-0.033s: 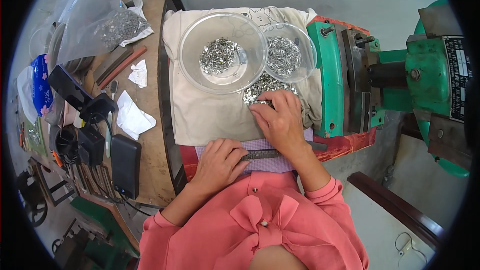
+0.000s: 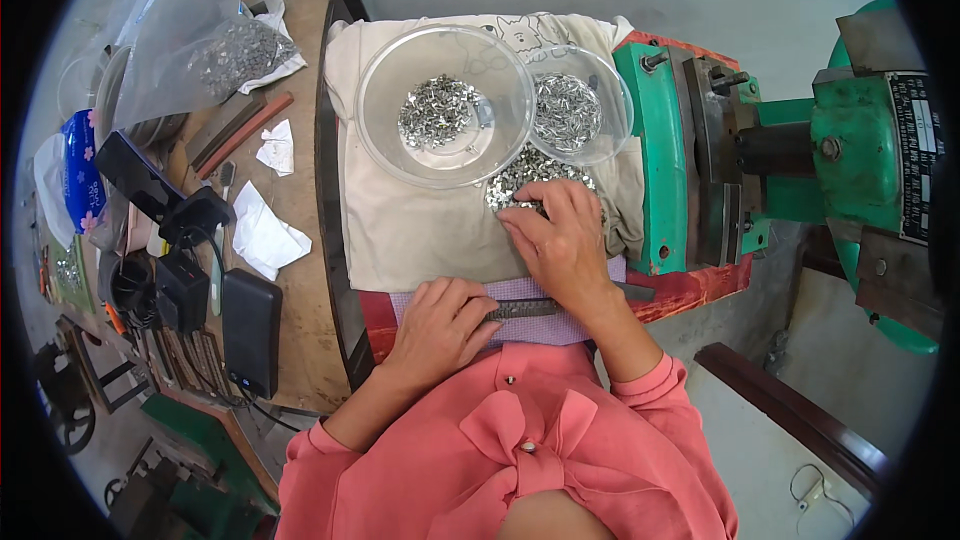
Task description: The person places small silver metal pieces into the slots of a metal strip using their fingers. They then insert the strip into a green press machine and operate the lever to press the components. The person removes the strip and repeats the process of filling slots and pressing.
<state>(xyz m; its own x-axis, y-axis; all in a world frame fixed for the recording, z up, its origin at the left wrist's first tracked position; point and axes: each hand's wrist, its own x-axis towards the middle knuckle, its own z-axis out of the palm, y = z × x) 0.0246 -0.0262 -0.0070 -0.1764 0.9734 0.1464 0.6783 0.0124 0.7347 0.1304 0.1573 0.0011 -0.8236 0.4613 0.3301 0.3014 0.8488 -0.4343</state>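
My left hand [image 2: 438, 325] is closed on the left end of a dark, narrow metal strip [image 2: 528, 308], which lies across a purple checked cloth [image 2: 525, 335] by my lap. Beyond the strip, my right hand [image 2: 562, 240] reaches to the near edge of a pile of small shiny metal pieces [image 2: 540, 168]. Its thumb and forefinger are brought together there; what sits between them is too small to tell. Behind the pile stand a large clear plastic tub [image 2: 370, 155] and, to its right, a smaller clear tub [image 2: 615, 115]. Both contain small metal pieces.
A beige cloth [image 2: 400, 250] lies under the tubs. Close on the right is a green machine [image 2: 662, 190]. The wooden bench [image 2: 300, 340] at left carries a black power bank [image 2: 250, 330], a phone [image 2: 140, 175], white tissues [image 2: 268, 230] and a plastic bag [image 2: 165, 25] of metal pieces.
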